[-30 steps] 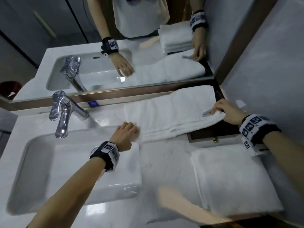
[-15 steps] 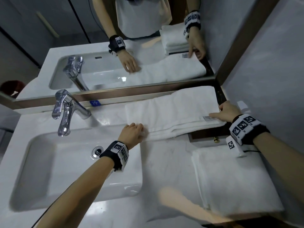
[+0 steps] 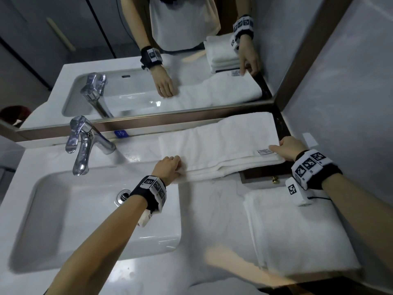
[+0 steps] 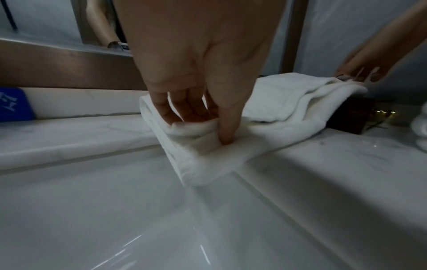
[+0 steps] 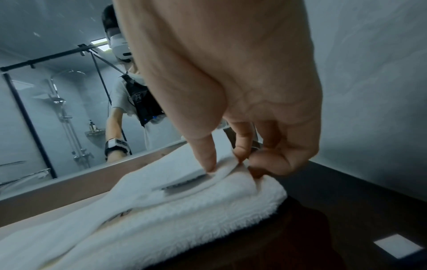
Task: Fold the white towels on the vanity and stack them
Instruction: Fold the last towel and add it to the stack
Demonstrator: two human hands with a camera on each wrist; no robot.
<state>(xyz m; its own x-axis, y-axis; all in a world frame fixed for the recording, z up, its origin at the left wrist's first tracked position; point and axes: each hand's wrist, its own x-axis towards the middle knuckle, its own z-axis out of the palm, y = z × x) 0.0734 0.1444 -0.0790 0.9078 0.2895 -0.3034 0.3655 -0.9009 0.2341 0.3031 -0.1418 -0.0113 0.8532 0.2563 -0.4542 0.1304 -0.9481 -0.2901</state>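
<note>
marble surface (image 3: 212, 201) under my hands: left hand (image 3: 168, 167) and right hand (image 3: 289, 147) pinch opposite ends of a towel (image 3: 217, 145) that looks soft, limp, best held by its corners.

Bare forearms, each with a black wristband (image 3: 151, 193) carrying white square-patterned marker tags (a pale short-sleeved top shows mirrored).

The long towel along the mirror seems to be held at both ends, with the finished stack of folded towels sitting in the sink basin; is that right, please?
Not quite: the folded stack lies on the counter right of the sink, not in the basin, as the head view shows. The left hand and right hand do hold the long towel at both ends.
</note>
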